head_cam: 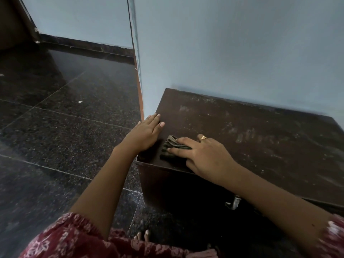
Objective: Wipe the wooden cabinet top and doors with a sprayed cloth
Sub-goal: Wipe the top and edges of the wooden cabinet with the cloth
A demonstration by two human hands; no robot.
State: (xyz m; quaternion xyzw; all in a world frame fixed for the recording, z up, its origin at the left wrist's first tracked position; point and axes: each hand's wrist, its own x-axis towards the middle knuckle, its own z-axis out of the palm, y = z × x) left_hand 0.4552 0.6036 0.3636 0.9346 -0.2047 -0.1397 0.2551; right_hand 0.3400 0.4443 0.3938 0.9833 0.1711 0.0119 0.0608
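Note:
A low dark-brown wooden cabinet (251,135) stands against a pale blue wall, its top dusty and streaked. A folded grey-green cloth (170,147) lies on the top near the front left corner. My right hand (204,157) presses flat on the cloth, fingers spread over it, a gold ring on one finger. My left hand (147,133) rests flat and empty on the cabinet's left edge, fingers together and pointing away from me. The cabinet's front face (176,189) is in shadow below, with a metal fitting (232,202) showing under my right forearm.
Dark speckled granite floor (65,127) spreads to the left. A wall corner (138,81) with an orange-brown edge strip meets the cabinet's left rear. My toes (142,235) and a red patterned garment (74,239) show at the bottom.

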